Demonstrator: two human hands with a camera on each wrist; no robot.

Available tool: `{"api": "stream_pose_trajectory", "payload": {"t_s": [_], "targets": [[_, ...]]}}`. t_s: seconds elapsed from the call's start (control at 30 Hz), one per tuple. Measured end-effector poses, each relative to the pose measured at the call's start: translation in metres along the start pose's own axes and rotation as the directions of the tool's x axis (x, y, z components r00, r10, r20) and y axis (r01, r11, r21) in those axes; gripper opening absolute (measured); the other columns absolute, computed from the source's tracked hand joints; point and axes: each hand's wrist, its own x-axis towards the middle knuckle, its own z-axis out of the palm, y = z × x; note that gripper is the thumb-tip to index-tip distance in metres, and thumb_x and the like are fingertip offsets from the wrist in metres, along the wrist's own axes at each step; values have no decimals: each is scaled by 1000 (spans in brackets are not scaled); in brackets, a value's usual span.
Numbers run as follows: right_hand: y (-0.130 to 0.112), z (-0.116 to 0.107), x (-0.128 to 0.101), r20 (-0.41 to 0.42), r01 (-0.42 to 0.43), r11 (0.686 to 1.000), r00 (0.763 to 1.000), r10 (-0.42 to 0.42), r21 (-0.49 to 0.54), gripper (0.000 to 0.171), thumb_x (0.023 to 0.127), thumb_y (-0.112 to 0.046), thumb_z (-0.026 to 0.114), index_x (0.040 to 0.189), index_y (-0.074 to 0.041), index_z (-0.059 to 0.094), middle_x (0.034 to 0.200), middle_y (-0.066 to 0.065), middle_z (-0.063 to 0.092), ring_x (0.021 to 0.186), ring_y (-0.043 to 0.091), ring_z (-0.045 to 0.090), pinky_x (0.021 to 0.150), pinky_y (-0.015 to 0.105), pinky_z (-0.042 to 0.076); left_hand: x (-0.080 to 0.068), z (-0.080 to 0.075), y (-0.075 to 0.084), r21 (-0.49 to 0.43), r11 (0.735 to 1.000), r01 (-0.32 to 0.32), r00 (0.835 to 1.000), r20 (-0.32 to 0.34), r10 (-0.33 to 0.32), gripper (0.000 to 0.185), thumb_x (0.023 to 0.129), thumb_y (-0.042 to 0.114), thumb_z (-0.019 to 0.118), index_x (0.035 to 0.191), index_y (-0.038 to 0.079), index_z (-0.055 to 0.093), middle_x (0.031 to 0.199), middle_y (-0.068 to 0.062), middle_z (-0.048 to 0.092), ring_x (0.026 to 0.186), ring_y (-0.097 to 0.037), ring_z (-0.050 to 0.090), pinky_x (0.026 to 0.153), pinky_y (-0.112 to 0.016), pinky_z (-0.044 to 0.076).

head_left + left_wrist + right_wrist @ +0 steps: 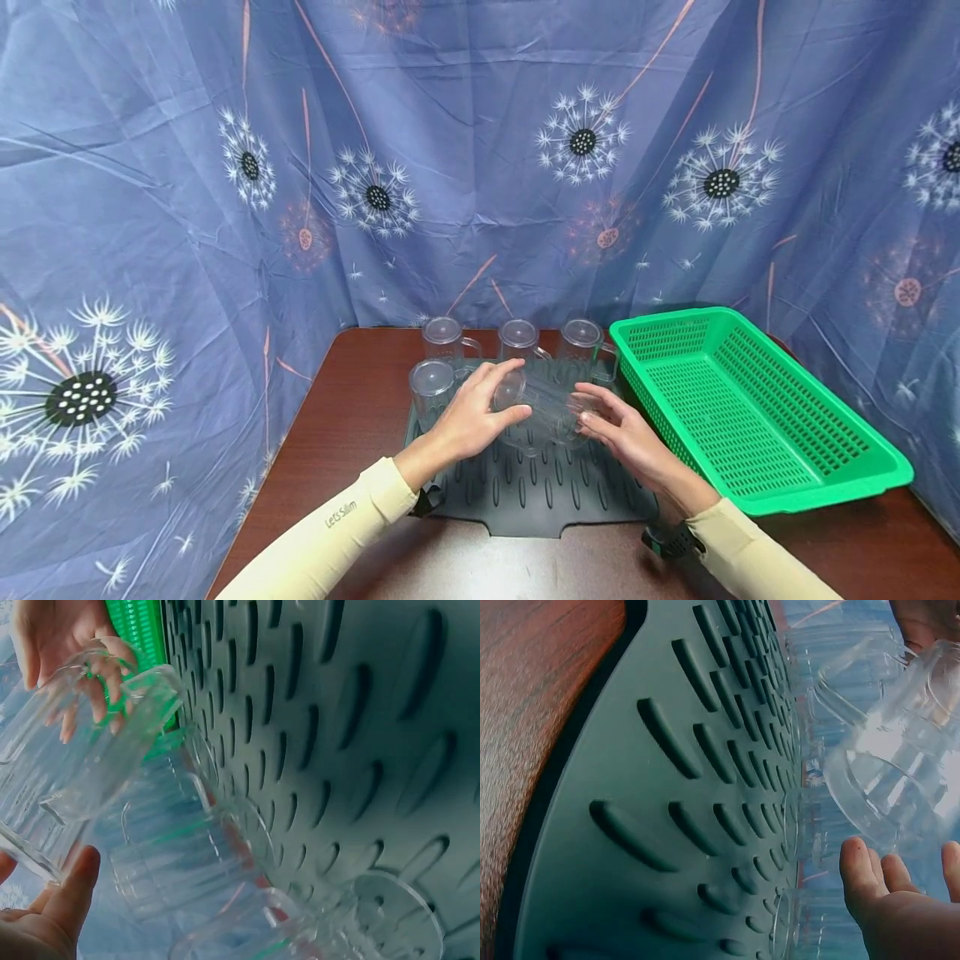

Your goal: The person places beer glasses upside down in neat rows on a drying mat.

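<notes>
A clear mug [551, 412] lies tilted nearly sideways in the air over the dark drying mat [525, 492]. My left hand [472, 412] holds it by the base end, the thumb [75, 896] against the wall there. Its open end faces my right hand [626, 433], and its handle [847, 686] hangs toward the mat. The right fingers are loosely spread right at the rim, not wrapped round it. Upside down on the mat near my left hand stands another clear mug [432, 383].
Behind the hands, a row of upturned clear mugs [518, 337] lines the back of the mat. A green slotted basket [862, 483] stands on the right of the brown table [322, 442]. Patterned blue cloth [480, 183] hangs behind and at the sides.
</notes>
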Motion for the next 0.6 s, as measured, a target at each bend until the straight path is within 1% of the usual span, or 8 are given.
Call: {"api": "stream_pose_trajectory", "payload": {"t_s": [0.07, 0.17, 0.2, 0.27, 0.33, 0.43, 0.5, 0.6], "targets": [[0, -1, 0, -6, 13, 1000, 1000, -13, -1, 56, 103, -26, 59, 154, -17, 37, 156, 19, 39, 142, 39, 42, 104, 35, 50, 2, -2, 0, 62, 998, -21, 1000, 3, 21, 65, 93, 52, 66, 152, 39, 41, 126, 4, 55, 106, -17, 54, 88, -41, 49], [1, -3, -1, -11, 33, 999, 999, -33, 1, 56, 103, -19, 58, 154, -12, 36, 156, 22, 37, 142, 44, 39, 105, 41, 49, 4, -4, 0, 140, 989, -48, 999, 13, 47, 66, 93, 50, 66, 152, 34, 41, 127, 1, 55, 110, -19, 54, 92, -43, 49], [1, -3, -1, -11, 39, 999, 999, -39, 0, 56, 103, -18, 58, 154, -11, 36, 156, 22, 37, 143, 44, 38, 106, 43, 48, 4, -4, -1, 161, 985, -55, 998, 15, 53, 66, 93, 49, 66, 153, 33, 42, 126, 0, 55, 111, -19, 54, 93, -44, 49], [2, -3, 0, -13, 51, 999, 999, -51, -15, 57, 102, -20, 60, 154, -10, 37, 155, 22, 37, 143, 46, 37, 105, 43, 49, 6, -5, -1, 200, 978, -65, 998, 21, 62, 66, 93, 48, 66, 152, 30, 43, 125, -1, 55, 111, -20, 55, 93, -44, 49], [3, -4, 0, -18, 55, 998, 998, -56, -32, 59, 101, -23, 62, 153, -10, 37, 154, 21, 38, 143, 47, 37, 103, 38, 51, 8, -6, 0, 231, 970, -73, 997, 31, 68, 65, 93, 48, 66, 151, 28, 45, 125, -2, 55, 112, -20, 55, 94, -44, 49], [5, -5, -1, -29, 54, 997, 998, -56, -55, 61, 99, -26, 65, 152, -9, 39, 153, 21, 41, 142, 47, 39, 98, 26, 52, 12, -7, 0, 270, 960, -75, 997, 51, 64, 63, 93, 48, 66, 150, 28, 46, 126, -2, 56, 114, -20, 54, 94, -45, 49], [6, -5, -1, -31, 57, 996, 998, -59, -64, 60, 99, -25, 65, 152, -8, 40, 152, 22, 42, 141, 47, 40, 96, 23, 52, 14, -7, 0, 295, 953, -72, 996, 64, 55, 62, 94, 48, 66, 150, 29, 46, 127, -2, 55, 115, -20, 54, 93, -45, 50], [8, -6, -1, -29, 62, 995, 997, -65, -83, 59, 100, -24, 65, 151, -7, 41, 152, 22, 43, 139, 46, 42, 95, 21, 51, 18, -9, 1, 321, 945, -66, 996, 75, 44, 62, 94, 49, 65, 150, 30, 46, 129, -2, 55, 116, -21, 53, 92, -45, 50]]}}
